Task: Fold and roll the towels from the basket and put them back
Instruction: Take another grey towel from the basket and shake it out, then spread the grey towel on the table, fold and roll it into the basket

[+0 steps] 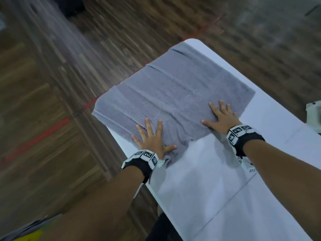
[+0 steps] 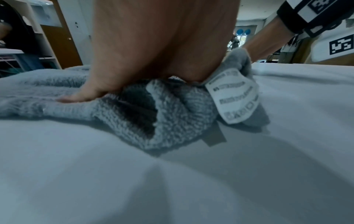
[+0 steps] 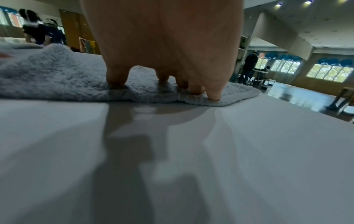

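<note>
A grey towel (image 1: pixel 175 91) lies spread and folded over the far end of the white table (image 1: pixel 217 180). My left hand (image 1: pixel 152 138) presses flat on the towel's near left part, fingers spread. My right hand (image 1: pixel 223 116) presses flat on its near right edge, fingers straight. In the left wrist view the left hand (image 2: pixel 162 50) bears down on a bunched towel corner (image 2: pixel 162 125) with a white care label (image 2: pixel 233 97). In the right wrist view the fingertips (image 3: pixel 213 94) push into the towel's edge (image 3: pixel 57 75). No basket shows in any view.
The table's left edge runs along a wood floor (image 1: pixel 52 101) with red tape lines. A white object (image 1: pixel 314 115) sits at the right border. People (image 3: pixel 250 66) stand far off in the room. Bare tabletop lies between my forearms.
</note>
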Demonstrator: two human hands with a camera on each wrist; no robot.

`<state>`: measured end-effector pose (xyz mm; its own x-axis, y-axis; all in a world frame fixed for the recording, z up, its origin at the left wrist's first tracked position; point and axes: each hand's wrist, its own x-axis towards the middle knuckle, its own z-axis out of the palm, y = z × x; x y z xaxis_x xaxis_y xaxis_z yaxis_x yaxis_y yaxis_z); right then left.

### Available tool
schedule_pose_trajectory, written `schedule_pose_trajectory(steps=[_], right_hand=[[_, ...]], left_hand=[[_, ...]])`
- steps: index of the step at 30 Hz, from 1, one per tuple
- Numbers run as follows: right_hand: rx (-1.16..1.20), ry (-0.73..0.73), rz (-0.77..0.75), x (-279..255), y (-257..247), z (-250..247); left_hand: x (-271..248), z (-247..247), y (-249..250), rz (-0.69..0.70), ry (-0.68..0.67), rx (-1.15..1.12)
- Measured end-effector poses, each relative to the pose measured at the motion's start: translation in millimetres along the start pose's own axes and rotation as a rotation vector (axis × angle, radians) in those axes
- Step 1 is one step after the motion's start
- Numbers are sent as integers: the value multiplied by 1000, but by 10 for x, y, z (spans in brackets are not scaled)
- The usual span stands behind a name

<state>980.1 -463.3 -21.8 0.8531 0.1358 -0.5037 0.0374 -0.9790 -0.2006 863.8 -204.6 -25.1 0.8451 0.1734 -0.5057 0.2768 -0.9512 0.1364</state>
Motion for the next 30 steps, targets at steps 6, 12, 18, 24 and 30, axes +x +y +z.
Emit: schedule_pose_trajectory(steps=[6, 12, 18, 24, 30], right_hand=[[56, -52, 45, -913, 906, 231], [37, -53, 123, -2158, 2025, 573], [132, -93, 264, -3263, 3060, 928], [237, -80, 426, -4124, 3871, 1209], [392, 48, 615, -4809, 4077, 1447]], left_hand=[[-787, 572, 1025, 83, -57, 36], [-1946, 1315, 1994, 156, -137, 117], [-3005, 2030, 2832, 244, -192, 162], [-3875, 2529, 3485, 356, -302, 163], [-4296, 2460, 3505, 674, -400, 157]])
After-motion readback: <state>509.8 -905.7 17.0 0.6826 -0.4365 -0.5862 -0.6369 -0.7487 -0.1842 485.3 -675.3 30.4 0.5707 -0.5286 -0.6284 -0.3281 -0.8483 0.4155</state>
